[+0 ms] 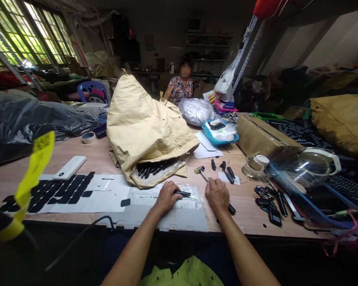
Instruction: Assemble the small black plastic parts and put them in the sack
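Note:
My left hand [166,196] rests over a grey mat [181,217], its fingers closed around a few slim black rods [183,193] that poke out to the right. A clear plastic bag lies flat beneath it. My right hand [217,194] is wrapped round the handle of a small hammer [200,170], whose yellowish-tipped head points up and left, with the black grip end showing below the hand. Just beyond both hands a large cream sack [146,127] lies with its mouth toward me, and more black rods [152,170] show inside it.
Left are a sheet of black stickers [62,192], a white power bank [70,167] and a tape roll [88,137]. Right are loose black parts [229,174], keys [268,204], a glass jar [254,166], a glass pitcher [312,169] and a cardboard box [265,137]. A person [180,87] sits across the table.

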Motion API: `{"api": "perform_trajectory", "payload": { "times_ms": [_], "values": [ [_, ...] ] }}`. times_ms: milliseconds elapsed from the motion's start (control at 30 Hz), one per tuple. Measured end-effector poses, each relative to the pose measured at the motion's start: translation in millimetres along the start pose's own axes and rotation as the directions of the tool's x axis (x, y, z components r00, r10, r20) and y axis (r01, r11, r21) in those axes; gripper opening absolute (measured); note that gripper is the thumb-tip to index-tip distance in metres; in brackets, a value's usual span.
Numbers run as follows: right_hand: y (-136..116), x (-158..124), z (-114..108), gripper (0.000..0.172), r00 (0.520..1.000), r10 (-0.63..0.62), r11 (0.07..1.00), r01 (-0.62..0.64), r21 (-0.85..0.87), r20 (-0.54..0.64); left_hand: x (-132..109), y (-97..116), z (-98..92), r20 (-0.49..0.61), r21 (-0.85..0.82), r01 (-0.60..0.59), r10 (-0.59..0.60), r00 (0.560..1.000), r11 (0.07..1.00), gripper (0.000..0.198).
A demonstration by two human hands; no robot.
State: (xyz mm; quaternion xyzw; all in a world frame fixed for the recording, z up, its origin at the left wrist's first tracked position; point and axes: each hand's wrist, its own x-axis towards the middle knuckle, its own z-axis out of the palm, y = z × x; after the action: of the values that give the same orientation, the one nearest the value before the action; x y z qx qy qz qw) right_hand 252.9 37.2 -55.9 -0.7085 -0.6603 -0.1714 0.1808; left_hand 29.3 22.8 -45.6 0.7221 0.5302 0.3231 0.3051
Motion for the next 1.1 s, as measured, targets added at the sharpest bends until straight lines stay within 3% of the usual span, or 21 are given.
{"api": "perform_trajectory", "payload": {
  "times_ms": [433,1100],
  "values": [
    [0.1,0.0,-0.1,0.02,1.0,0.0,1.0,0.0,-0.006,-0.014,1.0,7.3,1.2,-0.006,0.044,0.012,-0.012,1.0,0.999,0.011],
    [0.0,1.3,-2.3,0.018,1.0,0.003,1.0,-0.003,-0.009,0.003,0.3,1.7,2.9,-0.039,0.029,-0.005,0.007,0.999,1.0,0.02]
  ]
}}
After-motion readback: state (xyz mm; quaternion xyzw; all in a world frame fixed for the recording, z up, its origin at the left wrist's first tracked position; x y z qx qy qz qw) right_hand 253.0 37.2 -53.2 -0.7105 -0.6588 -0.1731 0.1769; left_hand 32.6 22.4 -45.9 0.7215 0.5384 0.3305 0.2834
